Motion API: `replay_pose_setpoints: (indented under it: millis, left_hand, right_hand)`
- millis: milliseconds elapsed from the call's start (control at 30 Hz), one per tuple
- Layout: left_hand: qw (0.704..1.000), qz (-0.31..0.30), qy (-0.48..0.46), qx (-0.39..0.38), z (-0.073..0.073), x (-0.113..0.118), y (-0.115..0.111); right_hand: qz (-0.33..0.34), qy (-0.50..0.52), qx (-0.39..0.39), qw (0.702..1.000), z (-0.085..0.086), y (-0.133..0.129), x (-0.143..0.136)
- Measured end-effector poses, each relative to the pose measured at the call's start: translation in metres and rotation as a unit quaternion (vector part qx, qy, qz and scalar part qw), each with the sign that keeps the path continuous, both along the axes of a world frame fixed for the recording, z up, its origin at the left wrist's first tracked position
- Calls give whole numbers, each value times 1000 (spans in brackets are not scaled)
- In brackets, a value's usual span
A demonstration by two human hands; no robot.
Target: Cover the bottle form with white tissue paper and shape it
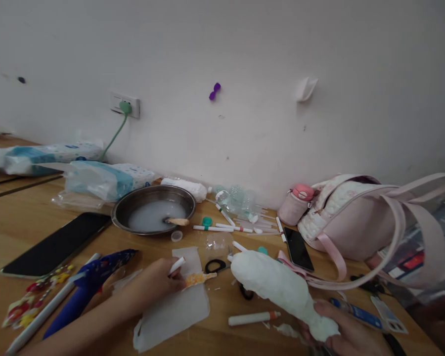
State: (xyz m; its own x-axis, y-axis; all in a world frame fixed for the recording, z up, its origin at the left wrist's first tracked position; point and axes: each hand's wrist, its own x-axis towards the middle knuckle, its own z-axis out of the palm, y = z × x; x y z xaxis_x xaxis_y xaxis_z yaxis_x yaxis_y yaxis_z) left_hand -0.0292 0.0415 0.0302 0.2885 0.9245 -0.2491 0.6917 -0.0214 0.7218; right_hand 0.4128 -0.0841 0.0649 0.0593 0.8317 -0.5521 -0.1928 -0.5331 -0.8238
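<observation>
My left hand point(166, 279) is closed in a pinch round a short white marker-like tube point(177, 265). Its fingertips meet an orange-and-white patterned strip point(200, 279), which lies over a thin white sheet point(174, 316); whether the fingers grip the strip too is hard to tell. At the right, my right hand point(343, 329) is wrapped round the narrow lower end of a long, lumpy white form point(274, 282), held tilted above the table. A white marker with an orange band point(254, 318) lies between the hands. Black-handled scissors point(215, 267) are partly hidden behind the white form.
A metal bowl of cloudy liquid point(154, 210) stands behind my left hand. Left are a blue glue gun point(89, 282), a black tablet point(55, 244) and tissue packs point(111, 180). Several markers point(222, 227), a phone point(298, 248), a pink bottle point(295, 205) and a pink bag point(352, 217) are farther back.
</observation>
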Motion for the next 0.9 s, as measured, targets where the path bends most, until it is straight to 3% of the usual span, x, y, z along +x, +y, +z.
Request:
replay_pose_setpoints:
  millis: [233,500,733,900]
  left_hand:
    - [1000,-3,28,7,9,7,-7]
    - [995,4,96,7,34,7,-17]
    - [991,-12,129,26,22,1,-14]
    - [983,-17,180,7,38,5,-18]
  right_hand:
    - [-16,2,-6,1000,-3,-2,1]
    - [-36,-28,12,999,3,2,13]
    - [-12,-29,15,999,5,-3,12]
    - [-9,-34,28,999,10,-11,0]
